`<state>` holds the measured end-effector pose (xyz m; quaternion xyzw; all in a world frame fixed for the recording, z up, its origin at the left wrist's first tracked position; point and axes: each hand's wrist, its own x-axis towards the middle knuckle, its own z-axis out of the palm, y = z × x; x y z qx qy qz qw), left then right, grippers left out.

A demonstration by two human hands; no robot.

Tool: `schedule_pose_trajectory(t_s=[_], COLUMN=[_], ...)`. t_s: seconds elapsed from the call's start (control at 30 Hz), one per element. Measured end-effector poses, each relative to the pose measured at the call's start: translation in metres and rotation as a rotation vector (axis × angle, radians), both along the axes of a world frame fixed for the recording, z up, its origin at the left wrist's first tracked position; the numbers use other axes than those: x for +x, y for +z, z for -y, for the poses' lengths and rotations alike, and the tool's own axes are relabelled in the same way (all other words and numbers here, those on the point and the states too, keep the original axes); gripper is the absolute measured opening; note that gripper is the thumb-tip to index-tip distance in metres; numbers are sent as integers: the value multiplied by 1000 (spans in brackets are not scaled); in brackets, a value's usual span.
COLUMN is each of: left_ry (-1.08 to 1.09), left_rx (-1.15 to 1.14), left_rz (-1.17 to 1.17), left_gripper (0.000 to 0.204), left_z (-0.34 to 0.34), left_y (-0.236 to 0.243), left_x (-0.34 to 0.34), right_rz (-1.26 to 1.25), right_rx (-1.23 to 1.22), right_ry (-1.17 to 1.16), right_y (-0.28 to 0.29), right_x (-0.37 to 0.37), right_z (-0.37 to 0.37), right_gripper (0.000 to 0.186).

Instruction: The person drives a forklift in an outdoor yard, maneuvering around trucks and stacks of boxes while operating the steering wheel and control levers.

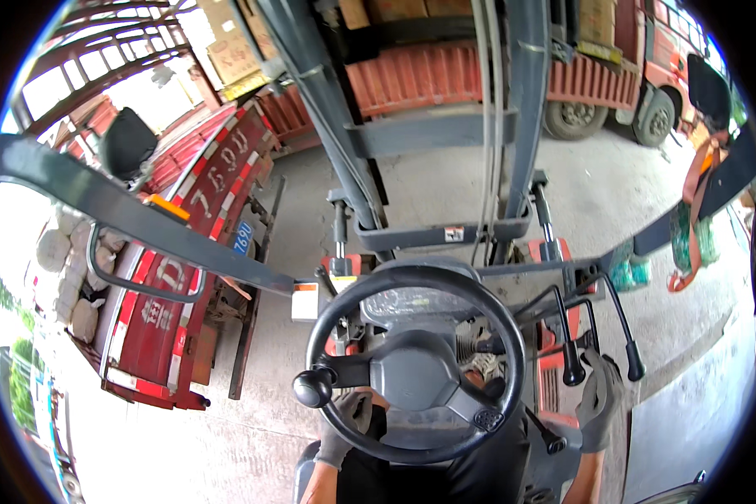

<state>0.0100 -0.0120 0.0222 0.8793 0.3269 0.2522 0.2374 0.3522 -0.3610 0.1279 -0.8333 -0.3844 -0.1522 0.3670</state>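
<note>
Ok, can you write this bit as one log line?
left hand: by steering wheel; right hand: by control levers; ahead: red truck

We see a pale concrete floor (613,193); on it, a truck's wheels (576,118) rest far right, and a red truck (143,349) stands left.

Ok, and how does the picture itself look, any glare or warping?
Head view: round black border, with the dark cab bar at left visibly bowed; head view: the pale ground at lower left looks overexposed, nearly white; head view: the steering wheel and gloved right hand read fairly clearly.
</note>
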Motion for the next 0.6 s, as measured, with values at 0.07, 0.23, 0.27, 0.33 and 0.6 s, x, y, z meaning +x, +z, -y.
schedule_pose_trajectory(t_s=[0.07,0.23,0.27,0.33,0.6], left_ry=[23,5,10,26,28], left_rx=[-3,49,64,30,-280], left_rz=[32,-47,-109,-157,-37], left_gripper=[8,16,19,25,29], left_z=[-4,-10,-11,-11,15], left_y=[-4,-15,-15,-10,78], left_x=[-4,-13,-15,-16,1], right_rz=[27,-36,15,-6,118], right_rx=[31,136,185,140,127], right_ry=[22,32,35,-10,-39], right_y=[-2,13,17,17,17], right_x=[8,22,23,34,37], right_z=[-9,-27,-36,-41,-43], right_gripper=[34,30,28,29,23])
